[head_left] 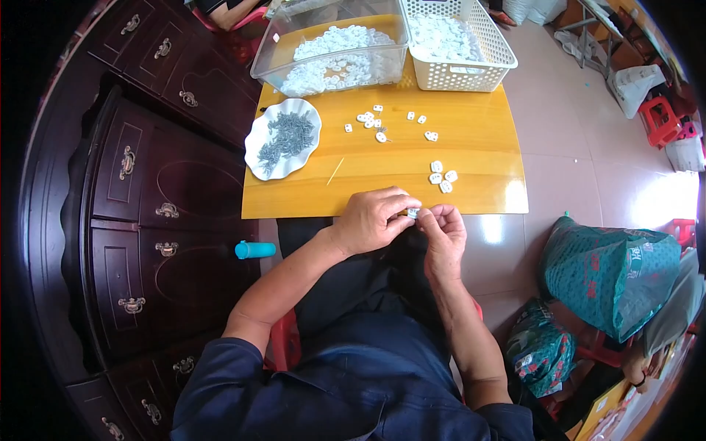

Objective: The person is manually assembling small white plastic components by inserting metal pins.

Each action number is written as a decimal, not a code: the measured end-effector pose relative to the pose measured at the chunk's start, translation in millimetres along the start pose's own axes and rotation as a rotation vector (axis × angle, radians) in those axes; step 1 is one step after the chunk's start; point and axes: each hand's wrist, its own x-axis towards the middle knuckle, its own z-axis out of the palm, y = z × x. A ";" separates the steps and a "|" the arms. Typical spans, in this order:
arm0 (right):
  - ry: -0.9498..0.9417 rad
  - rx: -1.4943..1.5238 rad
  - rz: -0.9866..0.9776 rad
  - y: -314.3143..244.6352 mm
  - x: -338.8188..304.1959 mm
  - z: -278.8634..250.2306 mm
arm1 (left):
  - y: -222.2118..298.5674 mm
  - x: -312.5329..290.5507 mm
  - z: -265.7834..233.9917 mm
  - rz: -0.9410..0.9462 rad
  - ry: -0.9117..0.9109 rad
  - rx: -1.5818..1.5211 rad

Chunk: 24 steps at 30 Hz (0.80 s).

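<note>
Both my hands meet at the near edge of the yellow wooden table point(294, 202). Between the fingertips of my left hand point(373, 218) and my right hand point(444, 234) is a small white plastic piece point(413, 213), pinched from both sides. Just beyond my right hand lies a group of several similar white pieces point(446, 187). Farther off, more small white pieces point(369, 123) are scattered, one with a metal pin or screw by it. A scalloped white plate point(254, 140) at the left holds a heap of small grey metal screws or pins point(288, 137). A thin yellowish stick point(335, 171) lies near the plate.
At the far edge stand a clear plastic bin point(331, 55) and a perforated cream basket point(463, 79), both with many white pieces. A dark wooden cabinet point(147, 184) borders the left. Teal bags point(610, 272) stand on the floor at right, near another person's arm point(636, 364).
</note>
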 end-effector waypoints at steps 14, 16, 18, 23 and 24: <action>0.000 -0.047 -0.017 -6.2 -1.1 5.2 | -30.4 34.1 14.8 -0.087 0.103 0.210; -0.002 -0.058 -0.003 -6.4 -1.4 4.6 | -31.8 40.0 16.4 -0.060 0.122 0.205; -0.015 -0.051 -0.012 -4.5 -0.9 4.6 | -37.5 44.9 16.7 -0.030 0.094 0.072; -0.005 -0.034 -0.006 -5.5 -2.1 3.4 | -59.0 50.4 -9.2 -0.094 0.215 0.213; -0.012 -0.039 -0.009 -6.0 -2.9 4.1 | -62.7 52.6 -14.6 -0.091 0.238 0.286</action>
